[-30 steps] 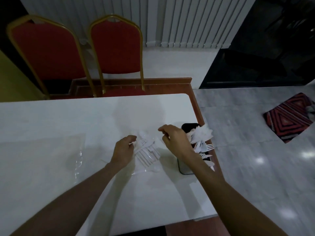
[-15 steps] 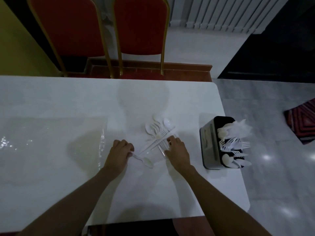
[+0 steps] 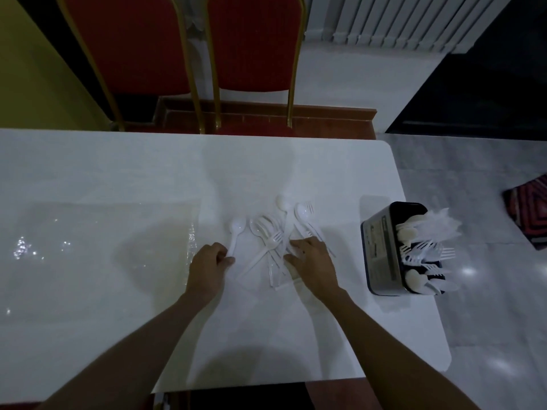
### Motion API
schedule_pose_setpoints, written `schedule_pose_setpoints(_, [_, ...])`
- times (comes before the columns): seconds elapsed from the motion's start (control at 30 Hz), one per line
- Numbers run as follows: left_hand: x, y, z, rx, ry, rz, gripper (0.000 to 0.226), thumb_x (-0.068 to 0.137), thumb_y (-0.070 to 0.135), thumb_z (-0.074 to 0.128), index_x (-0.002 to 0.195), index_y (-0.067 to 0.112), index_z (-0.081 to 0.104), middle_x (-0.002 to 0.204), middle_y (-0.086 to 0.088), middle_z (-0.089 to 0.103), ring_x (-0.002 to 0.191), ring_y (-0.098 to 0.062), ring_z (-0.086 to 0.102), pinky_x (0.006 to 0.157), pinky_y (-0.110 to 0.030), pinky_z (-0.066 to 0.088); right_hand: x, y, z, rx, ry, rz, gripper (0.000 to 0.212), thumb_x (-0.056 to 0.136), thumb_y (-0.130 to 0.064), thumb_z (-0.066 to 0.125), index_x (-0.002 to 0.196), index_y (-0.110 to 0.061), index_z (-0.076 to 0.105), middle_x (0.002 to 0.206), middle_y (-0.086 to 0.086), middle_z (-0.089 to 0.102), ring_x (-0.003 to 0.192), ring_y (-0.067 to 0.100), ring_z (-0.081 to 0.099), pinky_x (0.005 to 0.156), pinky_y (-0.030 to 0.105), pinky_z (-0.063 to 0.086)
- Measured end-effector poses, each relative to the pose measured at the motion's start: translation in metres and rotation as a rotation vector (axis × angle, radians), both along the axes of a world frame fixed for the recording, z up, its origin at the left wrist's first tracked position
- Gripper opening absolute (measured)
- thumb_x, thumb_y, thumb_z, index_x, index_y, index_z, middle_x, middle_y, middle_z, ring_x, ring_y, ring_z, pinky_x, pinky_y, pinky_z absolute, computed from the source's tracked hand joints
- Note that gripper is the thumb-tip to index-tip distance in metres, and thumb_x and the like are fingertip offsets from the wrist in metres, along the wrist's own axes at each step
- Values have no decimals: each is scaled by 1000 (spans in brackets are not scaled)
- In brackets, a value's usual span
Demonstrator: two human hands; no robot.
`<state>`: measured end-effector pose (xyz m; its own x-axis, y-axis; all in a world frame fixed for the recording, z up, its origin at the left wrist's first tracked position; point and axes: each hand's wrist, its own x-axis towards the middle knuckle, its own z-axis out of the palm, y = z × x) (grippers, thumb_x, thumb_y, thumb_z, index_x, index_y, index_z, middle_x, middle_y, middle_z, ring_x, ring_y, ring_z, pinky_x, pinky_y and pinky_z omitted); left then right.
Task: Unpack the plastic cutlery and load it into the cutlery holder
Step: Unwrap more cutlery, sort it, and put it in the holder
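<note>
White tabletop (image 3: 118,161) in dim light, seen from above, with both bare forearms reaching in from its near edge. At centre, the left hand (image 3: 208,263) has its fingers curled, thumb and fingertips pinching the handle end of a single spoon (image 3: 236,232), which lies flat on the table with its bowl pointing away from the person. Beside it, the right hand (image 3: 310,258) is palm down, fingers fairly straight and slightly spread, resting on the handles at the right side of the loose cutlery pile (image 3: 270,241); whether any piece is gripped beneath it cannot be told. That pile, white plastic spoons and forks crossing one another, lies between the two hands and just beyond them, with the single spoon just to its left. Farther right, the cutlery holder (image 3: 380,250), a dark rectangular box, stands near the table's right edge, apart from the right hand, with white spoons and forks (image 3: 423,253) sticking out of its top. To the left of the left hand, a clear plastic sheet (image 3: 103,241) lies flat on the table, its right edge just beside that hand. Beyond the far table edge stand two red chairs (image 3: 254,42) with gold frames, side by side, and behind them a white ribbed panel (image 3: 399,19). Right of the table: grey tiled floor (image 3: 488,306) and the corner of a striped red mat (image 3: 529,208).
</note>
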<state>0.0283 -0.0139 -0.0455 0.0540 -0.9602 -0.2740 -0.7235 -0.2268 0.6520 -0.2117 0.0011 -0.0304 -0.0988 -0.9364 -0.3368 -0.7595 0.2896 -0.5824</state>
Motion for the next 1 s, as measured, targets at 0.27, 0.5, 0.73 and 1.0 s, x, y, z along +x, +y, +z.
schedule_pose_setpoints(0.27, [-7,3,2,-34,-7,61,27,81,24,71,105,11,66,91,-6,65,84,-21,61,73,-26,44,19,-27,-1,49,-28,-231,33,80,-38,74,97,-13,63,99,4,65,85,14,57,73,26,43])
schedule_pose_setpoints(0.5, [-46,3,12,-53,-40,-163,28,79,33,70,100,18,60,94,5,47,91,-11,42,73,-22,35,9,-38,11,-4,-89,-367,19,88,-22,62,100,-8,67,93,7,71,79,15,58,71,24,41])
schedule_pose_setpoints(0.73, [-40,-1,12,-9,-45,138,11,82,20,68,87,11,64,82,-4,64,77,-20,60,67,-25,36,-3,-35,8,-1,-116,-404,17,88,-23,64,99,-12,68,89,3,70,82,20,65,80,35,55])
schedule_pose_setpoints(1.0, [-71,-7,16,-230,-14,83,22,86,21,64,102,9,54,101,-9,54,95,-26,51,77,-36,48,-11,-32,11,-10,-132,-425,14,88,-20,63,97,-10,67,82,1,67,76,19,64,77,32,55])
